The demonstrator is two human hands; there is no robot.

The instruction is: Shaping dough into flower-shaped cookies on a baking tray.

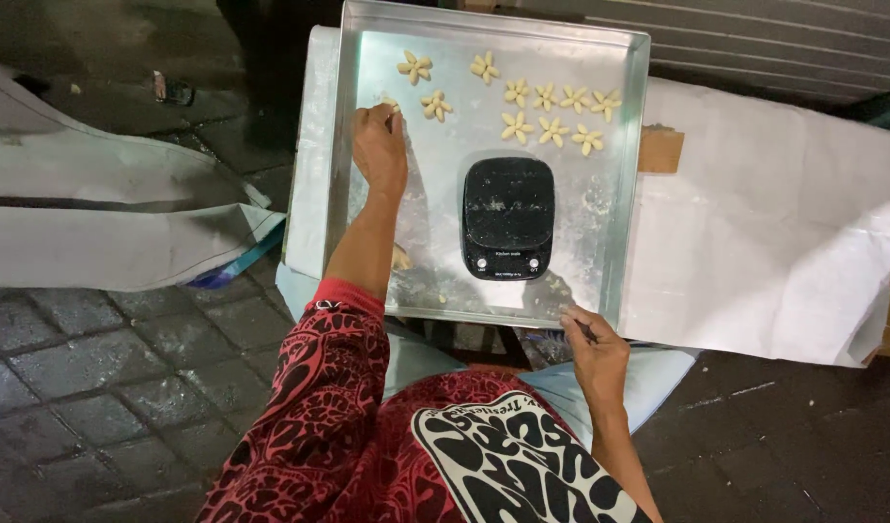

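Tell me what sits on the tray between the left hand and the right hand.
In the head view, the black scale sits on the tray between the left hand and the right hand, with floury bare metal around it.

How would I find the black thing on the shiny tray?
Look at the big metal tray. Below the flower-shaped dough pieces, near the tray's front edge, lies a scale. It is the only black, flat, rounded square there.
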